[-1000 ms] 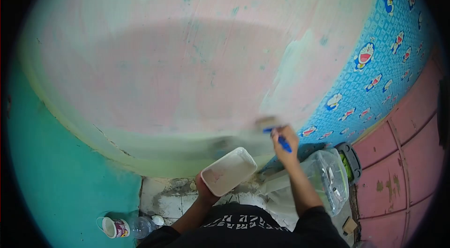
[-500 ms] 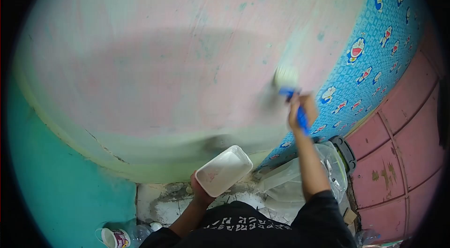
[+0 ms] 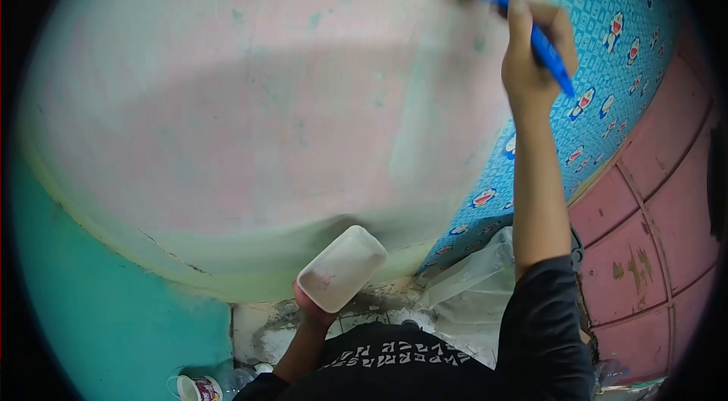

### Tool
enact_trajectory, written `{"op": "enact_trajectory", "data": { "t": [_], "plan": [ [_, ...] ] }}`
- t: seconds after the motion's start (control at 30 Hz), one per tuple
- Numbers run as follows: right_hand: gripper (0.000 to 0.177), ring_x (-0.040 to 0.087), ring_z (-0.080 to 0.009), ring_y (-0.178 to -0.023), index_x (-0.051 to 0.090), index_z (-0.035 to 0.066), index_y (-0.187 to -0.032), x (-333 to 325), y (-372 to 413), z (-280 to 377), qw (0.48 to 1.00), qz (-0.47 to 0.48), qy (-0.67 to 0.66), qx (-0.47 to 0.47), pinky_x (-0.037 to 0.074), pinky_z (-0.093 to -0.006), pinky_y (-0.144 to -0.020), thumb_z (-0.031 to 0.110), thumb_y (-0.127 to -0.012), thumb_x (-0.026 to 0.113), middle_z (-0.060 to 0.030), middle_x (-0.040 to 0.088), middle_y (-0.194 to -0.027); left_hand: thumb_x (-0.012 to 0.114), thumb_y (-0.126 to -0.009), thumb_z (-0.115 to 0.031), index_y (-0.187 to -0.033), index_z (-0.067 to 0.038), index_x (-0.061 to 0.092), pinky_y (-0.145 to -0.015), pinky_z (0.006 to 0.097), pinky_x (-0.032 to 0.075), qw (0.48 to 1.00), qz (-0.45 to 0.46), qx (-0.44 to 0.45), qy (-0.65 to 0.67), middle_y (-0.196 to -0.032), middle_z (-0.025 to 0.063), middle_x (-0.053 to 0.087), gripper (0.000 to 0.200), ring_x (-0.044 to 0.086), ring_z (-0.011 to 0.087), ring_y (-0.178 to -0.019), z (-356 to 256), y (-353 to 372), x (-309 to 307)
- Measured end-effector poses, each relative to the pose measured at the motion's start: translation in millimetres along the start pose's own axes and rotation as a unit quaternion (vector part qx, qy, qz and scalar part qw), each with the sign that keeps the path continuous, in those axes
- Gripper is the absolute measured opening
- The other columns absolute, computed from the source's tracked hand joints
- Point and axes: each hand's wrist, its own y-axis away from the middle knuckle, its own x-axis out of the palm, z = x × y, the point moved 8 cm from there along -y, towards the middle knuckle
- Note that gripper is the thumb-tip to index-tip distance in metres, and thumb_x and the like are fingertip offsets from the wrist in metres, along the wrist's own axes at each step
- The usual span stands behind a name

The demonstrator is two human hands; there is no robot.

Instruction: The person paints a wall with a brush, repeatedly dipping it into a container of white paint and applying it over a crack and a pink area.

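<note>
My right hand [image 3: 540,52] is closed round the blue handle of a paintbrush [image 3: 557,60], raised high near the right side of the wall. The brush's pale bristles are at the pink, whitish-streaked wall [image 3: 303,113] and look blurred. Lower down, my left hand [image 3: 315,310] grips a white rectangular plastic tub [image 3: 356,264] by its near left side. The tub is tilted so its inside faces me, with a pinkish smear on the bottom. My left fingers are mostly hidden beneath it.
Blue cartoon-patterned wallpaper [image 3: 607,60] borders the wall's right side, beside a pink panelled surface [image 3: 644,249]. A teal wall [image 3: 114,295] stands at left. Clear plastic sheeting [image 3: 478,272] lies low at right. A small white bucket [image 3: 197,387] sits at bottom left.
My right hand has carried the paintbrush upward along the wall, and the handle now slants more. The tub in my left hand has shifted slightly left in view.
</note>
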Motion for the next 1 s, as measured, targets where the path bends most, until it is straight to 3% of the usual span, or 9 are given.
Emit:
{"op": "enact_trajectory", "data": {
  "t": [0.17, 0.27, 0.33, 0.4, 0.6, 0.63, 0.67, 0.9, 1.0],
  "plan": [
    [0.013, 0.064, -0.0274, -0.067, 0.065, 0.01, -0.082, 7.3, 35.3, -15.7, 0.998, 0.048, 0.038, -0.024, 0.051, -0.0348, -0.06, 0.017, -0.085, 0.076, -0.0094, 0.065, -0.078, 0.035, -0.096, -0.066, -0.154, -0.007, 0.038, -0.089, 0.0729, 0.053, 1.0, -0.013, 0.017, 0.009, -0.15, 0.0239, 0.046, 0.083, 0.053, 0.0559, -0.126, 30.4, -17.9, 12.5],
    [0.013, 0.066, -0.0315, -0.077, 0.062, 0.01, -0.086, 21.1, 199.4, -31.9, 0.858, 0.461, 0.211, 0.081, 0.053, -0.0456, -0.062, 0.016, -0.081, 0.073, -0.0117, 0.064, -0.082, 0.034, -0.096, -0.064, -0.153, -0.006, 0.04, -0.088, 0.073, 0.053, 0.998, -0.034, 0.039, 0.027, -0.148, 0.0238, 0.049, 0.081, 0.055, 0.0558, -0.124, 42.8, -22.0, 4.5],
    [0.014, 0.065, -0.0277, -0.071, 0.062, 0.009, -0.087, -21.4, 261.6, 15.6, 0.933, 0.35, -0.08, -0.031, 0.054, -0.0416, -0.058, 0.011, -0.082, 0.075, -0.0087, 0.063, -0.09, 0.034, -0.097, -0.063, -0.152, -0.006, 0.041, -0.087, 0.0729, 0.053, 0.997, -0.044, 0.052, 0.036, -0.146, 0.0238, 0.051, 0.08, 0.056, 0.0555, -0.123, 52.0, -24.1, 2.8],
    [0.013, 0.065, -0.0289, -0.074, 0.064, 0.01, -0.09, -33.1, 300.9, 28.5, 0.88, 0.459, -0.12, 0.001, 0.053, -0.0401, -0.059, 0.011, -0.083, 0.076, -0.0104, 0.061, -0.093, 0.033, -0.097, -0.063, -0.151, -0.006, 0.042, -0.086, 0.0724, 0.054, 0.996, -0.051, 0.061, 0.035, -0.144, 0.0238, 0.052, 0.079, 0.057, 0.0552, -0.121, 60.8, -22.0, 6.4],
    [0.015, 0.061, -0.0365, -0.081, 0.064, 0.005, -0.089, 6.4, 175.6, -21.7, 0.842, 0.442, -0.298, 0.082, 0.052, -0.0455, -0.076, 0.011, -0.087, 0.077, -0.0131, 0.061, -0.086, 0.033, -0.096, -0.065, -0.152, -0.007, 0.041, -0.083, 0.0714, 0.055, 0.991, -0.043, 0.126, -0.023, -0.147, 0.0227, 0.049, 0.081, 0.057, 0.0544, -0.122, 82.2, -26.4, -2.6],
    [0.017, 0.063, -0.0276, -0.075, 0.062, 0.003, -0.085, 16.6, 138.8, -35.2, 0.852, 0.449, -0.265, 0.049, 0.052, -0.0387, -0.07, 0.011, -0.089, 0.077, -0.0113, 0.064, -0.086, 0.033, -0.095, -0.066, -0.152, -0.007, 0.04, -0.084, 0.0717, 0.055, 0.99, -0.042, 0.134, -0.032, -0.148, 0.0225, 0.049, 0.082, 0.057, 0.0542, -0.122, 87.5, -25.8, -3.0],
    [0.018, 0.062, -0.0148, -0.067, 0.062, 0.003, -0.085, 29.8, 110.3, -53.8, 0.77, 0.505, -0.31, 0.235, 0.05, -0.0315, -0.062, 0.012, -0.09, 0.077, -0.007, 0.065, -0.082, 0.033, -0.095, -0.067, -0.153, -0.007, 0.04, -0.084, 0.0722, 0.055, 0.989, -0.036, 0.142, -0.032, -0.148, 0.0223, 0.048, 0.083, 0.057, 0.054, -0.123, 93.7, -24.6, -2.6],
    [0.014, 0.065, -0.0132, -0.063, 0.067, 0.003, -0.086, 19.5, -103.2, -54.4, 0.925, 0.33, -0.186, 0.002, 0.052, -0.0267, -0.058, 0.002, -0.085, 0.081, -0.006, 0.068, -0.081, 0.032, -0.09, -0.069, -0.152, -0.008, 0.041, -0.082, 0.0702, 0.057, 0.977, -0.077, 0.189, -0.059, -0.147, 0.0199, 0.051, 0.088, 0.057, 0.0523, -0.124, 135.9, -15.2, -7.6],
    [0.018, 0.066, -0.0207, -0.067, 0.065, 0.003, -0.085, -5.7, -100.9, -22.9, 0.933, 0.162, -0.093, -0.307, 0.052, -0.0285, -0.06, 0.002, -0.081, 0.083, -0.0104, 0.068, -0.081, 0.031, -0.091, -0.065, -0.151, -0.007, 0.043, -0.078, 0.0703, 0.058, 0.978, -0.089, 0.188, -0.014, -0.144, 0.021, 0.053, 0.084, 0.059, 0.0518, -0.121, 144.2, -10.0, 11.5]
  ]
}}
